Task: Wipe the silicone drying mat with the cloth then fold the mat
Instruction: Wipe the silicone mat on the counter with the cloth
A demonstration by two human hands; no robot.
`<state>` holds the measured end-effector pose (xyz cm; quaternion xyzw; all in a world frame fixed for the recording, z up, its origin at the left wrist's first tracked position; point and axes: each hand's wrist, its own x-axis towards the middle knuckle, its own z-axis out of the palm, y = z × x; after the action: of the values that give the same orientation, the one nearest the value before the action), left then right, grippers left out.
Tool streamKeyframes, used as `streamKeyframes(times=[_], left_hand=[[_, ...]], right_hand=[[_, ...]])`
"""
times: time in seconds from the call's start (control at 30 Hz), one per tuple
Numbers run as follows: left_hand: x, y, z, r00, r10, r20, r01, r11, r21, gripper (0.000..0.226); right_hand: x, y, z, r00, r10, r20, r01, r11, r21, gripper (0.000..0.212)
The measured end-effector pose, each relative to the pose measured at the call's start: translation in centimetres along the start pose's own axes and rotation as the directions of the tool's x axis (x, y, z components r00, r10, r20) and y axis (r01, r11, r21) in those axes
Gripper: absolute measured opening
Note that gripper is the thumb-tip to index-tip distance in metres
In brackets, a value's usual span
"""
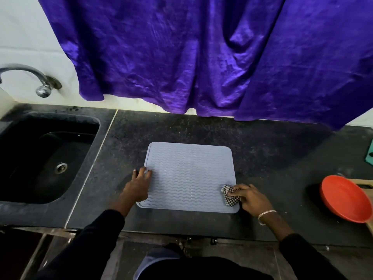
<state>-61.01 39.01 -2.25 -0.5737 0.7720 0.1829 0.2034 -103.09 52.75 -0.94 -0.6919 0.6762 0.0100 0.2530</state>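
A pale blue silicone drying mat (189,174) with wavy ridges lies flat on the dark stone counter (262,142). My left hand (139,184) rests on the mat's left edge with straight fingers pressing it down. My right hand (252,199) grips a bunched black-and-white checked cloth (229,194) at the mat's near right corner, the cloth touching the mat's surface.
A black sink (46,158) with a metal tap (26,75) sits at the left. A red bowl (343,201) stands at the right beside a wooden board (365,183). A teal object (370,152) shows at the far right edge. A purple curtain (191,57) hangs behind the counter.
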Motion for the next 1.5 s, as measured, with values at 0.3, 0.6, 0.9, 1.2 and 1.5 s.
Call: streamKeyframes(times=[0.3,0.6,0.9,1.2,1.5], left_hand=[[-0.1,0.0,0.0,1.0,-0.017,0.015,0.018,0.999,-0.032,0.092],[-0.1,-0.2,-0.1,1.0,-0.005,0.003,0.005,1.0,-0.018,0.093],[0.1,-0.3,0.1,1.0,-0.004,0.001,0.004,0.999,-0.045,0.093],[-0.6,-1.2,-0.4,0.999,0.043,0.002,-0.043,0.998,-0.036,0.095],[-0.4,-2.1,-0.9,0.995,0.1,0.009,-0.1,0.995,-0.001,0.093]], right_hand=[[2.6,-5.2,-0.2,0.987,-0.119,-0.11,0.132,0.984,0.122,0.059],[1.0,-2.9,1.4,0.997,-0.06,-0.051,0.064,0.996,0.069,0.063],[2.6,-4.8,-0.9,0.992,-0.047,-0.114,0.06,0.991,0.116,0.06],[4.4,-9.7,2.3,0.991,-0.133,-0.006,0.133,0.989,0.065,0.053],[3.5,-7.3,0.3,0.999,0.007,-0.048,-0.006,0.999,0.036,0.064]])
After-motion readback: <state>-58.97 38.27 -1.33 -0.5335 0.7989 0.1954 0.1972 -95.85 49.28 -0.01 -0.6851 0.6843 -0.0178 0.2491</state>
